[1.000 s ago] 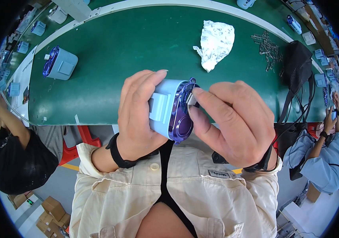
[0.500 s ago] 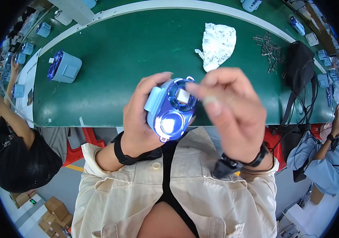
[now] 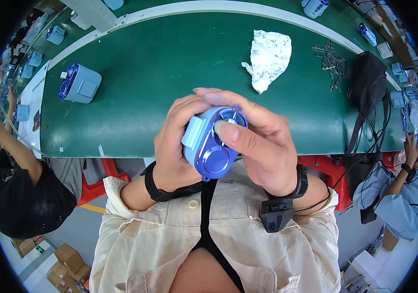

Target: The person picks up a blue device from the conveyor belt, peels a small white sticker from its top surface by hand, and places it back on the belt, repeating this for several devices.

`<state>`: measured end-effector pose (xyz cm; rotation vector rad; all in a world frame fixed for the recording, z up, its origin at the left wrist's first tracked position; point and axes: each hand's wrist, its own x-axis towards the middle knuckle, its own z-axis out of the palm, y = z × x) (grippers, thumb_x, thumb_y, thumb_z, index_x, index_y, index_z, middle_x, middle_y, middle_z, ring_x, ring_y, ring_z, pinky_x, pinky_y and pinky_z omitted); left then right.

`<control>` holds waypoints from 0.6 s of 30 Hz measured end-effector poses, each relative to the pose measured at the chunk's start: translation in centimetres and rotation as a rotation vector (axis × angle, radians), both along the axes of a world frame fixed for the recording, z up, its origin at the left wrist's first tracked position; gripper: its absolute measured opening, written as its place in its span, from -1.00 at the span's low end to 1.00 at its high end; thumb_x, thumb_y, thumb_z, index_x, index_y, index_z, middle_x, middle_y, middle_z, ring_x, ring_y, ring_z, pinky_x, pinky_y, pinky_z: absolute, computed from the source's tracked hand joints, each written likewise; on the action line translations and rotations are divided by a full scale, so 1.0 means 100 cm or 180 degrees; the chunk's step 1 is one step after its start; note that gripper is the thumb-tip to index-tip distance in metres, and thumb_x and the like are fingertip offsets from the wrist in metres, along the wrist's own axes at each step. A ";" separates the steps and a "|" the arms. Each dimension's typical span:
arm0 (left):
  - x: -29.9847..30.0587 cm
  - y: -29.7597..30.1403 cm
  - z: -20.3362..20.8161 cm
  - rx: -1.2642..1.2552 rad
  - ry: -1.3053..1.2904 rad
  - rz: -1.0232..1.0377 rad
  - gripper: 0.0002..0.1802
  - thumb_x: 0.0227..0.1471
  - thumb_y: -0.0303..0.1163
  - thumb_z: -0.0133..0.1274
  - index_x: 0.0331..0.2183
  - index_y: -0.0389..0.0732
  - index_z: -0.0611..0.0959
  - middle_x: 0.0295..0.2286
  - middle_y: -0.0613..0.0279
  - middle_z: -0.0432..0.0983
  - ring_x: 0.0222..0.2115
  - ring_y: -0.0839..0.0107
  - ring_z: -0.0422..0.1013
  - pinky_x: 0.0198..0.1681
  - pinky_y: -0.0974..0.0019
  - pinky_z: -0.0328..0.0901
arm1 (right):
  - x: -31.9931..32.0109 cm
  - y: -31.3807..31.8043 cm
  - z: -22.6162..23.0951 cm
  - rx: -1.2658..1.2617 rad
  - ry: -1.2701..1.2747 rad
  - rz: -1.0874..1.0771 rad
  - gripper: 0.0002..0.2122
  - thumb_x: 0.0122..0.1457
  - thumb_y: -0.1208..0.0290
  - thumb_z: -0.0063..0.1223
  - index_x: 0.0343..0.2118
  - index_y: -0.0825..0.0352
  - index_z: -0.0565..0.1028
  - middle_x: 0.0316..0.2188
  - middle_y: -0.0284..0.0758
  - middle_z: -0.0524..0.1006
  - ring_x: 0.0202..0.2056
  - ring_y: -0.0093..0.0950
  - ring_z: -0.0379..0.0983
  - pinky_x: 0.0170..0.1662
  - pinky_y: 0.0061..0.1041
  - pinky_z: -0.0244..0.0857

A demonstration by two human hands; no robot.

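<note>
A light-blue plastic housing [image 3: 215, 160] with a glossy dark-blue face is held above the near edge of the table. Its face has two round recesses and small loops at the ends. My left hand [image 3: 172, 139] wraps its left side, by a pale blue clip-like block [image 3: 194, 132]. Around the far right side curl the fingers of my right hand [image 3: 270, 141], and its thumb lies on the upper recess, covering part of it. Whatever is under that thumb is hidden. A similar blue housing [image 3: 84, 85] lies on the table at the left.
Crumpled white wrapping [image 3: 270, 56] lies on the green table [image 3: 170, 58]. Beyond it on the right are a pile of small metal parts [image 3: 333, 66] and a black bag [image 3: 369, 73] with cables. Co-workers sit at both sides; red stools [image 3: 323, 173] stand under the edge.
My right hand has moved left and closed round the housing, its thumb now on the upper recess. The small white piece seen in that recess is now covered.
</note>
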<state>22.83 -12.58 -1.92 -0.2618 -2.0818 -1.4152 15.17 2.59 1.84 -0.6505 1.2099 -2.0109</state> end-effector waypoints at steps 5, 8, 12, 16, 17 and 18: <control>0.000 0.004 0.003 0.0096 -0.0111 0.0120 -0.19 -0.32 -0.41 0.42 0.00 -0.30 0.40 -0.15 0.00 0.46 -0.15 0.09 0.43 -0.07 0.20 0.32 | -0.008 -0.003 0.006 -0.0260 -0.0305 0.0326 -0.61 0.23 0.41 0.00 0.10 0.45 0.38 0.18 -0.08 0.28 0.12 -0.37 0.30 0.16 -0.41 0.18; 0.000 0.005 0.005 0.0354 -0.0208 0.0043 -0.18 -0.32 -0.40 0.42 0.01 -0.30 0.40 -0.15 0.01 0.45 -0.16 0.09 0.43 -0.08 0.20 0.32 | -0.013 -0.003 0.011 -0.0155 -0.0246 0.0412 -0.63 0.24 0.41 -0.03 0.07 0.45 0.39 0.18 -0.10 0.29 0.09 -0.39 0.33 0.14 -0.41 0.21; -0.005 0.004 0.009 0.0114 -0.0199 0.0144 -0.14 -0.30 -0.39 0.42 0.05 -0.29 0.35 -0.14 0.02 0.44 -0.19 0.08 0.44 -0.12 0.21 0.34 | -0.014 -0.006 0.012 0.0088 0.0322 0.0090 -0.66 0.25 0.41 -0.04 0.03 0.47 0.41 0.17 -0.10 0.29 0.05 -0.41 0.37 0.12 -0.41 0.24; -0.012 0.007 0.014 0.0472 -0.0790 0.0084 -0.05 -0.29 -0.34 0.42 0.11 -0.30 0.27 -0.02 -0.06 0.32 -0.04 0.05 0.35 -0.01 0.16 0.28 | -0.032 -0.012 0.025 0.0541 0.0023 0.0154 -0.68 0.24 0.38 -0.05 -0.01 0.46 0.42 0.10 -0.11 0.36 0.01 -0.39 0.40 0.09 -0.38 0.28; -0.014 0.004 0.022 0.0238 -0.0607 0.0284 -0.02 -0.29 -0.32 0.42 0.12 -0.30 0.24 0.02 -0.09 0.26 0.01 0.03 0.28 0.04 0.14 0.23 | -0.044 -0.014 0.028 0.0568 0.0120 0.0165 -0.68 0.24 0.38 -0.05 -0.01 0.46 0.42 0.10 -0.11 0.36 0.01 -0.39 0.40 0.09 -0.38 0.28; -0.017 0.000 0.029 0.0005 -0.0433 0.0498 0.01 -0.28 -0.30 0.42 0.14 -0.31 0.21 0.06 -0.12 0.19 0.07 0.02 0.21 0.09 0.12 0.18 | -0.064 -0.018 0.033 0.0414 -0.0033 0.0089 -0.67 0.25 0.34 -0.06 -0.02 0.44 0.42 0.06 -0.12 0.40 -0.01 -0.38 0.42 0.08 -0.37 0.29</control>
